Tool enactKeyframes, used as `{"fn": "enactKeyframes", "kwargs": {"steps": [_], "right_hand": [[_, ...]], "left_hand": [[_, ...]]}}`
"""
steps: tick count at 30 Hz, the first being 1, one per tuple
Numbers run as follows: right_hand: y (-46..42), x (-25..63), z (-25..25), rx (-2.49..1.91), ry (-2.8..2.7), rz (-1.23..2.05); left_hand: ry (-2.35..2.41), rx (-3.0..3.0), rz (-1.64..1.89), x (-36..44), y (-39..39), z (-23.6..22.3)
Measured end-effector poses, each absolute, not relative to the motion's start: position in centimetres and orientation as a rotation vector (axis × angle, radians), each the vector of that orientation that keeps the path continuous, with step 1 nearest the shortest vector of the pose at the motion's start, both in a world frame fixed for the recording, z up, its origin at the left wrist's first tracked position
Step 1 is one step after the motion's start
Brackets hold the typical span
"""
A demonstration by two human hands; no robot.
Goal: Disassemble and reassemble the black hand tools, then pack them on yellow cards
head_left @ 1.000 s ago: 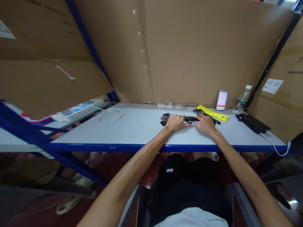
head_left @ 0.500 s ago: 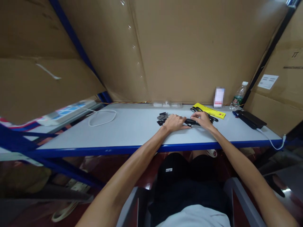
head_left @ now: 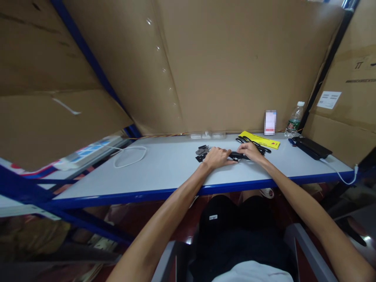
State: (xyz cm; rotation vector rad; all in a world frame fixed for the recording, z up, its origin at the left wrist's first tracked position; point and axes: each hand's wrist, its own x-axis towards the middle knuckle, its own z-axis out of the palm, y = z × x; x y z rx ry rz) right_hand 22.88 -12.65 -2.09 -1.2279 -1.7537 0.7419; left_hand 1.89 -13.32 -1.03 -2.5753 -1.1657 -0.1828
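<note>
My left hand (head_left: 216, 156) and my right hand (head_left: 249, 151) rest side by side on the grey table (head_left: 164, 168), both curled around a small black part (head_left: 236, 156) that lies between them. The fingers of each hand are closed on it. A little heap of black and grey metal pieces (head_left: 201, 152) sits just left of my left hand. Black-handled tools (head_left: 258, 145) lie on a yellow card (head_left: 259, 140) right behind my right hand.
A white cable loop (head_left: 129, 156) lies at the table's left. At the right stand a water bottle (head_left: 294, 120), a small white box (head_left: 270, 122) and a black device (head_left: 313, 147) with a white cable. Cardboard sheets wall in the back; blue shelf rails run at left.
Both hands stay on the black part; the right hand has shifted slightly left along it. The head camera has tilted, so the table sits a little lower and further left in view.
</note>
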Motion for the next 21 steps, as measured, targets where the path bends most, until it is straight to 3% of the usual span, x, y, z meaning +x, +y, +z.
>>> {"fn": "enactKeyframes", "kwargs": {"steps": [7,14,21], "right_hand": [[-12.7,22.9,-2.0,-1.257,-1.731,0.755],[-16.7,22.4,-0.8,-1.467,-1.75,-0.084],[-19.9,19.6,-0.3,-1.7,-2.278,-0.295]], "left_hand": [[-1.149,-2.58,-0.207,1.7,-13.0,-1.4],[-1.186,-2.565,-0.232,2.0,-13.3,-1.1],[-1.237,-2.561,-0.214,2.0,-13.1,-0.9]]}}
